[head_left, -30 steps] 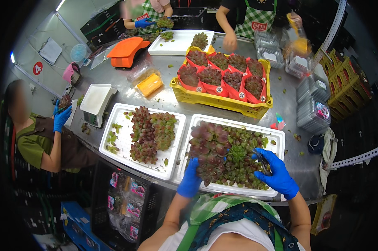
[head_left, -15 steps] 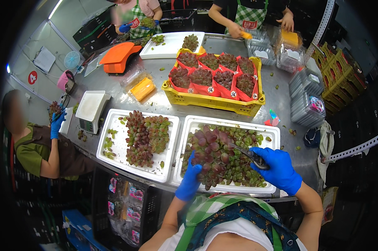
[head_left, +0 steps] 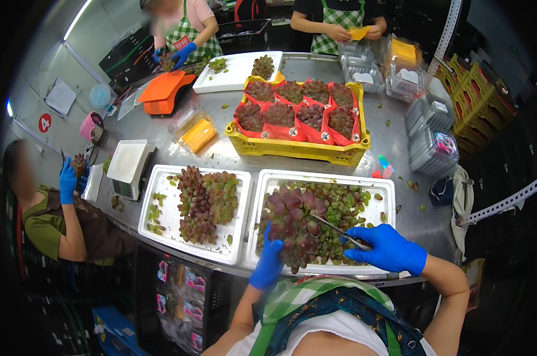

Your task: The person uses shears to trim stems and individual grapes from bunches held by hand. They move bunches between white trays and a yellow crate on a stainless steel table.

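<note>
My left hand [head_left: 267, 264], gloved in blue, is closed on a large bunch of purple-red grapes [head_left: 292, 224] from its left side. The bunch hangs over the right white foam tray [head_left: 385, 184], which holds many loose green and reddish grapes [head_left: 342, 200]. In my right hand [head_left: 393, 249], also blue-gloved, are slim metal scissors [head_left: 333, 227], their blades pointing up-left and reaching the right edge of the bunch. Whether the tips touch a stem is too small to tell. Several bunches [head_left: 204, 204] lie in the left foam tray [head_left: 242, 185] beside a few loose green grapes.
Beyond the trays stands a yellow crate [head_left: 298, 151] of grape bunches in red wraps. A scale [head_left: 129, 169], orange holder [head_left: 164, 92] and yellow sheets [head_left: 199, 136] are to its left. Clear plastic boxes [head_left: 431, 142] stack at the right. Three co-workers are around the table.
The scissors have shifted left and down, closer along the bunch. The view has tilted slightly. Across the table, one co-worker now holds a yellow sheet in both hands; another has lowered a bunch.
</note>
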Tool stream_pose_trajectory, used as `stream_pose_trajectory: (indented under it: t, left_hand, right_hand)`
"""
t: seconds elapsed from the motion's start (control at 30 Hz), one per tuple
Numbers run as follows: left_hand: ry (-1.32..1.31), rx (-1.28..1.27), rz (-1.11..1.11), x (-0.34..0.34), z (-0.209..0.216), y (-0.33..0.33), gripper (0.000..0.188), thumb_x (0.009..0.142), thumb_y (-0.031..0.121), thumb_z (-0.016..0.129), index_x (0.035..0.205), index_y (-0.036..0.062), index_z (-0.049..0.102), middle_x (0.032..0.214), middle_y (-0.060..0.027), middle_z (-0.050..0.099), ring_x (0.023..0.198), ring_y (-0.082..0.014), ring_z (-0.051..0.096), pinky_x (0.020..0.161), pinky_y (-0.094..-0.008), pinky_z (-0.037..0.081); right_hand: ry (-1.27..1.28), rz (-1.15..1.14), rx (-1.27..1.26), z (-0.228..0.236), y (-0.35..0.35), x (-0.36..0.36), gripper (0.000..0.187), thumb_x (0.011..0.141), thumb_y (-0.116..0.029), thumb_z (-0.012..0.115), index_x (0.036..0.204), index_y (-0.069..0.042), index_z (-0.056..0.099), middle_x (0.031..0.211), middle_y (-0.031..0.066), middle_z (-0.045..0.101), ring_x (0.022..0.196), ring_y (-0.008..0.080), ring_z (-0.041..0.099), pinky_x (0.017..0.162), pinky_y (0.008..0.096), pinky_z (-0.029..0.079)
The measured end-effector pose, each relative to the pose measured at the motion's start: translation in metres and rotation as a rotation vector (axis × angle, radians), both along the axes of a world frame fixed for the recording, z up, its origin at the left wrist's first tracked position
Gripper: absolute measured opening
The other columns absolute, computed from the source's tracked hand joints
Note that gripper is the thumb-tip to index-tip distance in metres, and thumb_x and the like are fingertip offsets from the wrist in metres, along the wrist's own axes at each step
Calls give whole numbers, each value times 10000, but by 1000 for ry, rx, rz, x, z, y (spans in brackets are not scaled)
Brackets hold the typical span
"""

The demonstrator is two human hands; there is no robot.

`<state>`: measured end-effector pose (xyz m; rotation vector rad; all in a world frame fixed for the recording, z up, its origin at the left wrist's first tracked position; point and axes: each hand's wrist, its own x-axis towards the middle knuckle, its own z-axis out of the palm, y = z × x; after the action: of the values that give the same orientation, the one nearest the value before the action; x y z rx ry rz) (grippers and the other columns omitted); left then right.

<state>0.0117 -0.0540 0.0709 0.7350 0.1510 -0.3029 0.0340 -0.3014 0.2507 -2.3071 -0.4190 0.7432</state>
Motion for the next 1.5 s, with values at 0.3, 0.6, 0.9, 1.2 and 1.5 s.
stream_pose_trajectory:
  t: [0.3, 0.6, 0.9, 1.2, 1.5]
  left_hand:
    - [-11, 14, -26, 2, -8, 0, 684, 789, 175, 548, 1365, 152, 180, 1281, -63, 380, 1129, -219, 450, 918, -383, 436]
    - [-21, 47, -40, 0, -16, -1, 743, 772, 128, 578, 1378, 157, 151, 1291, -61, 365, 1138, -220, 442, 914, -383, 441]
    - [146, -78, -108, -3, -22, -1, 620, 851, 295, 514, 1364, 177, 186, 1275, -66, 392, 1130, -239, 451, 901, -393, 439]
    - [193, 10, -74, 0, -3, -10, 568, 862, 407, 481, 1324, 135, 292, 1211, -40, 474, 1067, -212, 499, 831, -365, 466]
    - [-39, 135, -25, 3, 5, -20, 729, 770, 156, 587, 1376, 133, 184, 1285, -101, 397, 1129, -239, 461, 914, -390, 431]
  right_hand:
    - [27, 65, -61, 3, 0, 5, 407, 817, -407, 535, 1046, -70, 551, 804, 189, 604, 743, 379, 575, 650, 416, 459]
    - [-134, 42, -59, -10, -3, 4, 408, 812, -404, 536, 1024, -55, 555, 792, 185, 609, 730, 367, 583, 635, 419, 467]
    - [-115, -137, -18, -8, -3, -2, 386, 791, -399, 574, 1002, -75, 558, 706, 165, 605, 653, 350, 590, 582, 402, 472]
    - [-232, -51, -21, -15, -12, -10, 367, 785, -376, 585, 1014, -92, 558, 739, 140, 619, 666, 320, 602, 583, 392, 476]
    - [-334, 15, -93, -24, -8, -6, 305, 783, -329, 570, 984, -101, 548, 734, 117, 616, 658, 313, 597, 555, 410, 460]
